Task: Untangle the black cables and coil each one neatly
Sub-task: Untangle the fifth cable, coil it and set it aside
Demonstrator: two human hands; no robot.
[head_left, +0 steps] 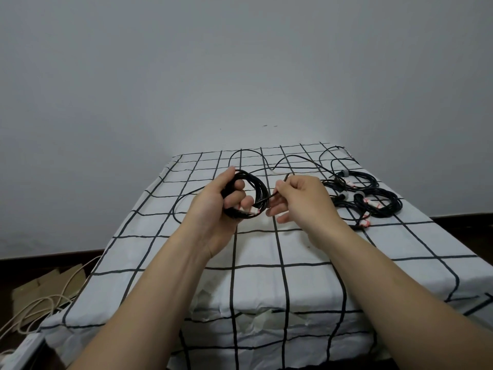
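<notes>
Fingers point(236, 196) of the left hand point(213, 209): curled through a coil point(261, 188) of black cable, thumb over its top, held just above the tabletop point(306, 263). Right hand point(301, 201): thumb and forefinger pinching the free strand point(267, 200) just beside the coil, other fingers loosely spread. Loose cable point(293, 155): lies in open loops across the far checked cloth, running near two finished coils point(358, 181) at right. Risk, judged: a hard pull could snag or drag those coils, and a slackened left grip could let the held loops spring apart. Floor, left: cardboard point(40, 287) and pale cords point(40, 303), well apart and no obstacle.
</notes>
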